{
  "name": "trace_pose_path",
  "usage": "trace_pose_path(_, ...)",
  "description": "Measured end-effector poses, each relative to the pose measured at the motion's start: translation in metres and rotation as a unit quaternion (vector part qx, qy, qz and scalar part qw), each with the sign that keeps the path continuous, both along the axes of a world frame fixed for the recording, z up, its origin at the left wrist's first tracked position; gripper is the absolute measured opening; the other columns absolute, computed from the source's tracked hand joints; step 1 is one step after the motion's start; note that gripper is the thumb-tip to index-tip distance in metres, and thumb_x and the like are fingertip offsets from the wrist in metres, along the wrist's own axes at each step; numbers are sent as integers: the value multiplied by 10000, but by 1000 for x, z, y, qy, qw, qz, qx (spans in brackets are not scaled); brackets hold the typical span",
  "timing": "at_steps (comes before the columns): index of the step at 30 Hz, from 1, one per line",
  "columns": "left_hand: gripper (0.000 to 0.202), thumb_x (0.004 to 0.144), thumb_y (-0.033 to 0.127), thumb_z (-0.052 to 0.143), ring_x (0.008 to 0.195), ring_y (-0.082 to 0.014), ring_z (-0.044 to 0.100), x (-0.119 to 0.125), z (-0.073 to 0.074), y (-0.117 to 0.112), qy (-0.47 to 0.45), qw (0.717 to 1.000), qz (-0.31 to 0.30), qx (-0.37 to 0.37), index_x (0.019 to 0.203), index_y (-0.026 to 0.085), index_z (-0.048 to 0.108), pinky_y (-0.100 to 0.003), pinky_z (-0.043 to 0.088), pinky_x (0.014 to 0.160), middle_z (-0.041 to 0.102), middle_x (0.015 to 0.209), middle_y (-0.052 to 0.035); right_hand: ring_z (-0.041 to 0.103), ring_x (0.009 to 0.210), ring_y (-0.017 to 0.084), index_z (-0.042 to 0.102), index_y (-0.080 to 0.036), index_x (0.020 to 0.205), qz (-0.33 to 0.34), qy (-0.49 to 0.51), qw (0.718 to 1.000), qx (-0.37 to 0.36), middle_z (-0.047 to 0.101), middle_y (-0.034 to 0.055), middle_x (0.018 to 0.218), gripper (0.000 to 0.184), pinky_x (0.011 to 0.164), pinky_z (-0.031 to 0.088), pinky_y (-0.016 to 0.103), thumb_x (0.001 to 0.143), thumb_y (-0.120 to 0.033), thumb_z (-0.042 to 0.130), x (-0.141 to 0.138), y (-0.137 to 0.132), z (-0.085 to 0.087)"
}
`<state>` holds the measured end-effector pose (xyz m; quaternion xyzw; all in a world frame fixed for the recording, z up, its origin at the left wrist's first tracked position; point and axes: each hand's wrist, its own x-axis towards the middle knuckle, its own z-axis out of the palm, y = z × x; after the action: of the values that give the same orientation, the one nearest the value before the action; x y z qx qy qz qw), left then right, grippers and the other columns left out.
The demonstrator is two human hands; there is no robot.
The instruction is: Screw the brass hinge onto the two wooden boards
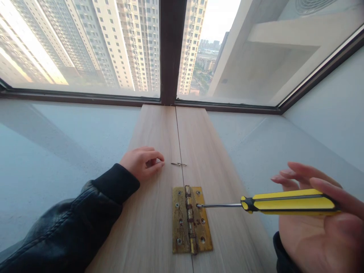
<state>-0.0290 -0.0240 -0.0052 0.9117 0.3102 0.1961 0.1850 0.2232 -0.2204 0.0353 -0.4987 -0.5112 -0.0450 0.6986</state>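
Across open right hand [315, 223], fingers spread: yellow screwdriver [287, 202].

The right hand [318, 223] runs off the right and bottom edges, so its wrist and part of the palm go unseen, and the butt of the yellow screwdriver [287, 203] is covered by its thumb. The left hand [142, 162] curls its fingers [155, 161] under, hiding their tips. The small metal bits [178, 164] beside it are too tiny to tell screws from pins.

Yellow screwdriver [287, 203], level, tip on brass hinge [191, 219]
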Motion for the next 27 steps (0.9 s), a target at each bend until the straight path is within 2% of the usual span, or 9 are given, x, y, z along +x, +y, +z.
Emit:
trace_pose_path(3, 212, 826, 310, 512, 608, -114, 489, 0, 1, -1, 3, 1000, 2, -3, 847, 183, 680, -266, 411, 615, 572, 667, -12, 504, 998, 310, 643, -256, 1049, 95, 82, 992, -27, 503, 140, 1095, 176, 824, 417, 526, 962, -408, 621, -6, -4, 1)
trace_pose_path(6, 212, 823, 312, 511, 614, -117, 489, 1, 1, -1, 7, 1000, 2, -2, 848, 184, 678, -267, 409, 618, 570, 659, -11, 517, 974, 285, 622, -246, 1076, 120, 120, 984, -55, 506, 117, 1075, 171, 857, 432, 493, 978, -387, 609, -9, -7, 3)
trace_pose_path(13, 212, 821, 314, 512, 597, -105, 481, 2, 1, -2, 5, 1000, 11, 1, 832, 181, 677, -246, 402, 599, 562, 651, -5, 553, 830, 291, 611, -178, 999, 64, 111, 989, -74, 553, 121, 943, 287, 848, 422, 520, 915, -438, 699, -12, -12, 9)
trace_pose_path(15, 208, 820, 307, 513, 590, -104, 478, 2, 1, -2, 6, 1000, 10, 2, 833, 179, 676, -246, 404, 598, 556, 645, -3, 553, 759, 293, 598, -169, 946, 28, 115, 992, -50, 559, 119, 891, 321, 774, 443, 524, 875, -444, 747, -17, -11, 8)
trace_pose_path(19, 204, 817, 305, 521, 584, -103, 478, 0, 0, -1, 3, 1000, 3, 6, 834, 176, 678, -243, 406, 588, 560, 641, -5, 506, 582, 260, 580, -198, 880, -42, 105, 993, 40, 536, 57, 753, 379, 521, 453, 411, 818, -518, 773, -25, -2, 1)
trace_pose_path(24, 197, 821, 296, 524, 569, -97, 474, 1, 2, -4, -3, 1000, 9, 4, 832, 172, 677, -241, 404, 589, 560, 642, -3, 488, 547, 257, 601, -206, 922, -75, 63, 992, 85, 539, 40, 735, 336, 453, 423, 384, 848, -504, 737, -22, 6, -10)
trace_pose_path(27, 212, 834, 297, 508, 574, -103, 479, 7, -4, -4, -10, 1000, -2, 10, 814, 169, 675, -243, 395, 583, 568, 645, -8, 501, 571, 255, 615, -203, 961, -77, 50, 992, 88, 545, 45, 747, 306, 473, 432, 390, 873, -480, 708, -16, 3, -16)
